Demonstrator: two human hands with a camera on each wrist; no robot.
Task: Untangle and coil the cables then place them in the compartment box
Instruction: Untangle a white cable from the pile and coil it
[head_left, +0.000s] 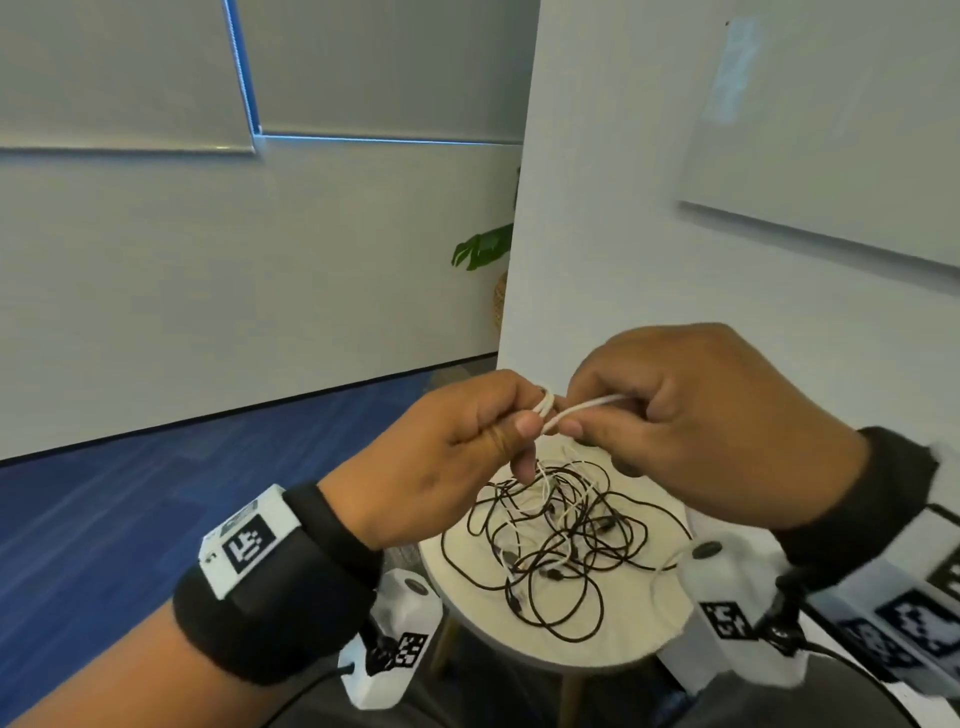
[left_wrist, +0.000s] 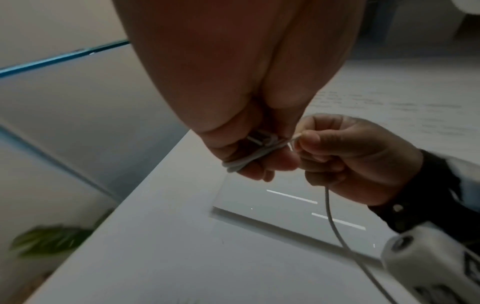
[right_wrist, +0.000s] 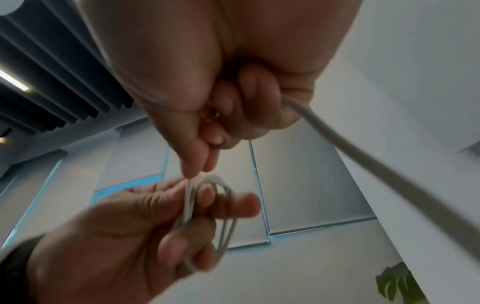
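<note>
A thin white cable (head_left: 582, 406) stretches between both hands, held above a small round table. My left hand (head_left: 467, 441) holds a few small loops of it wound round its fingers, and the coil (right_wrist: 223, 216) shows clearly in the right wrist view. My right hand (head_left: 691, 415) pinches the cable's free length between thumb and forefinger, and the rest (left_wrist: 335, 222) trails down from its fist. A tangle of black and white cables (head_left: 556, 540) lies on the round white table (head_left: 467, 587) below the hands. No compartment box is in view.
A white wall corner (head_left: 530, 234) rises just behind the table, with a whiteboard (head_left: 831, 130) on its right face. A green plant (head_left: 483, 247) peeks out behind the corner. Blue carpet (head_left: 156, 493) spreads to the left. The table's wooden legs (head_left: 571, 696) show below.
</note>
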